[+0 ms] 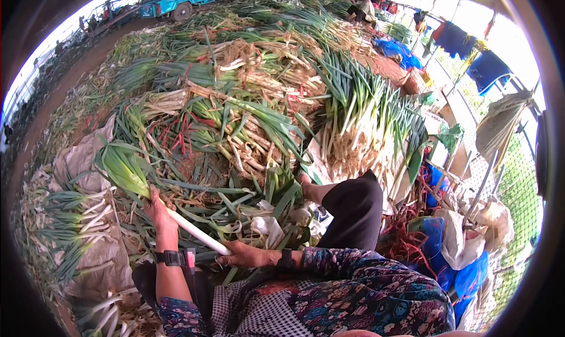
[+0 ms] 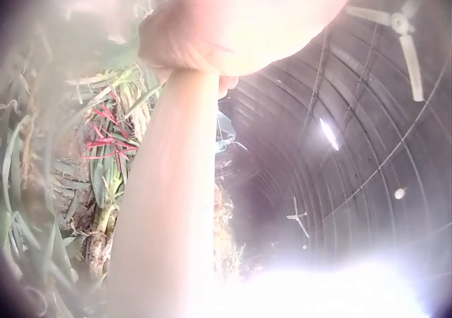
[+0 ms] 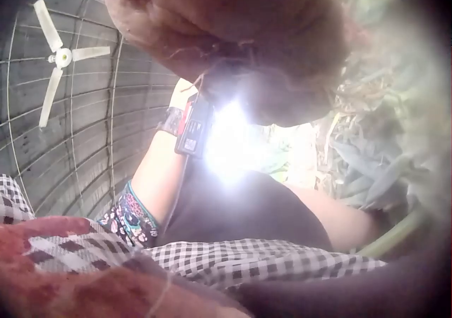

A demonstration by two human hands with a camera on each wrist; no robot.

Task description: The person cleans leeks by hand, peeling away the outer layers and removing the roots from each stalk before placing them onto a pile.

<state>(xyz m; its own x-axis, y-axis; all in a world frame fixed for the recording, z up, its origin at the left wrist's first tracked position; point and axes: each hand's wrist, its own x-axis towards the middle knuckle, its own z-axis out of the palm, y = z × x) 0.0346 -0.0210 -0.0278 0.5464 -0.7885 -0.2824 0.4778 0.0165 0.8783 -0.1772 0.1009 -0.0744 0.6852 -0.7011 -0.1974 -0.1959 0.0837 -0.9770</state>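
Note:
A large leek (image 1: 194, 231) with a long white stalk lies slantwise across the person's lap. My left hand (image 1: 160, 212) grips it where the white turns to green, its leaves fanning out beyond the fist. In the left wrist view the pale stalk (image 2: 169, 205) runs out from under the curled left hand (image 2: 233, 32). At the root end, my right hand (image 1: 247, 255) holds the stalk between thumb and fingers. The right hand (image 3: 233, 35) looks dark and blurred in the right wrist view, with thin root strands beneath it.
Untrimmed leeks (image 1: 253, 119) are heaped ahead, with red ties among them. Cleaned leeks (image 1: 82, 225) lie on a sheet at left. A bundle of leeks (image 1: 365, 113) stands at right, beyond the bent knee (image 1: 356, 210). Blue bags (image 1: 465, 278) and a mesh fence (image 1: 518, 202) line the right side.

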